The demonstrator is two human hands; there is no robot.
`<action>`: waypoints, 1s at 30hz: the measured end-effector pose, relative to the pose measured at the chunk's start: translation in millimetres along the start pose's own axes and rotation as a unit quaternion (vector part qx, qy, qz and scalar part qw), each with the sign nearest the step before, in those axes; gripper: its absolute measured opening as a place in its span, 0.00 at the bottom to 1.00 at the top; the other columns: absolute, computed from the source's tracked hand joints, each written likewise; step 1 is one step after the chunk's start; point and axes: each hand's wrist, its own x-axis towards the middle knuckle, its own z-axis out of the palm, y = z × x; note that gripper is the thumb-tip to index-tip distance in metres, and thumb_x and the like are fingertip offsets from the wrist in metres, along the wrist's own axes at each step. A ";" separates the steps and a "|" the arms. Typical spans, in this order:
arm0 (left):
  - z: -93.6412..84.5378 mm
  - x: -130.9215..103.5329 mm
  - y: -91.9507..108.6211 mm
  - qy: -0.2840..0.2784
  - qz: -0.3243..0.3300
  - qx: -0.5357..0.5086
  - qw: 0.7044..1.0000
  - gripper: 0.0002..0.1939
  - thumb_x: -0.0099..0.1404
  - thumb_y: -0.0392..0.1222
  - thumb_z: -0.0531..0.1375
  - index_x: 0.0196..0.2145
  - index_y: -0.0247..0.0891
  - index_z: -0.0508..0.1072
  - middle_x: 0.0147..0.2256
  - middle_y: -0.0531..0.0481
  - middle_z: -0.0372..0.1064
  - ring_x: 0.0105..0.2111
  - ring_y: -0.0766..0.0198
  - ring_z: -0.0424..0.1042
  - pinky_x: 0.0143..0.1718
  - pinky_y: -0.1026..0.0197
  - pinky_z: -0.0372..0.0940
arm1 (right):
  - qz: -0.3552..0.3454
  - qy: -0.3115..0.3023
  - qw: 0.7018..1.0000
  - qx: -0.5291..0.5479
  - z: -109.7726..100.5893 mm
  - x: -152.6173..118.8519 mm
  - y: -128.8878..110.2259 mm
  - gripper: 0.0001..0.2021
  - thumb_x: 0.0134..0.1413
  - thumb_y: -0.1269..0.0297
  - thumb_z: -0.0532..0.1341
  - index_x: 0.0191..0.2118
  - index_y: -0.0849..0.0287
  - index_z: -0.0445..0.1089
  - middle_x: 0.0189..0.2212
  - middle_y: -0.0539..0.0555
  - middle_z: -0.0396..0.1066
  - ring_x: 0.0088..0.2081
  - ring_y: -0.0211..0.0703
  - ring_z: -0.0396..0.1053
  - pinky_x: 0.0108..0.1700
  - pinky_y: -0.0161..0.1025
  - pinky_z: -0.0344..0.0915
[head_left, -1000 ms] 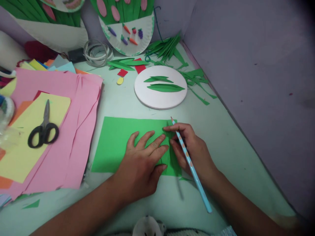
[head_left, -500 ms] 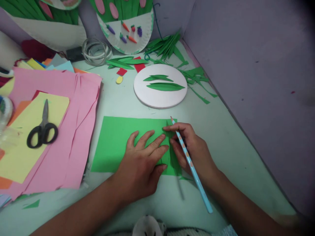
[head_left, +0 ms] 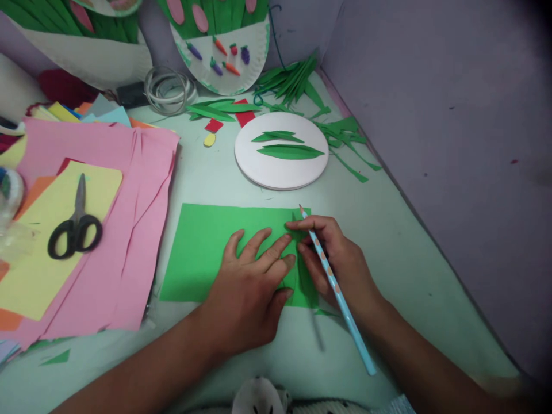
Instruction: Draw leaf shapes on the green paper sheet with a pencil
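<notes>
A green paper sheet (head_left: 198, 247) lies on the pale table. My left hand (head_left: 252, 287) presses flat on it with fingers spread. At the sheet's right part, my right hand (head_left: 340, 259) holds a light blue pencil with orange dots (head_left: 336, 287), its tip pointing up and away from the paper. The right thumb and index finger touch a narrow green leaf-shaped piece (head_left: 296, 241) on the sheet; its edges are hard to tell from the sheet. Beyond the sheet, a white oval board (head_left: 280, 175) carries green paper leaves (head_left: 290, 152).
Black-handled scissors (head_left: 76, 227) rest on yellow paper (head_left: 38, 287) over pink sheets (head_left: 142, 230) at left. Green cuttings (head_left: 345, 135) and leaves (head_left: 215, 108) lie at the back, near a wire coil (head_left: 169, 92). A decorated paper plate (head_left: 224, 63) leans behind. A wall (head_left: 440, 115) borders the right.
The pencil's lower end has shifted slightly right. Both hands stay in nearly the same place.
</notes>
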 end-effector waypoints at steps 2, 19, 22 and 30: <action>-0.5 0.5 1.3 -0.006 -0.003 0.007 1.000 0.17 0.63 0.39 0.54 0.50 0.39 0.68 0.62 0.47 0.55 0.61 0.44 0.52 0.58 0.32 0.42 | 0.027 0.030 0.996 0.074 -0.1 -1.7 0.9 0.11 0.58 0.64 0.57 0.47 0.53 0.64 0.40 0.52 0.74 0.32 0.40 0.71 0.34 0.38 0.67; 1.7 1.4 -1.1 -0.002 -0.008 0.014 1.000 0.21 0.62 0.39 0.54 0.54 0.41 0.63 0.63 0.51 0.54 0.60 0.49 0.53 0.59 0.36 0.42 | 0.039 0.125 0.982 0.134 0.4 3.0 1.7 0.08 0.60 0.61 0.57 0.33 0.56 0.71 0.24 0.47 0.71 0.22 0.34 0.67 0.25 0.32 0.64; 2.9 1.0 -2.0 -0.002 0.000 0.022 1.000 0.20 0.63 0.40 0.54 0.53 0.41 0.64 0.63 0.51 0.54 0.61 0.49 0.53 0.59 0.37 0.41 | 0.039 0.117 0.984 0.129 0.9 5.3 3.8 0.09 0.61 0.61 0.56 0.33 0.56 0.71 0.26 0.48 0.71 0.24 0.34 0.67 0.26 0.32 0.64; 2.9 0.7 -2.8 0.003 0.007 0.026 1.000 0.18 0.64 0.41 0.53 0.52 0.41 0.66 0.63 0.51 0.53 0.60 0.48 0.53 0.59 0.36 0.42 | 0.032 0.102 0.985 0.137 -0.2 7.1 5.3 0.09 0.62 0.63 0.55 0.33 0.55 0.69 0.25 0.46 0.70 0.22 0.32 0.65 0.28 0.32 0.63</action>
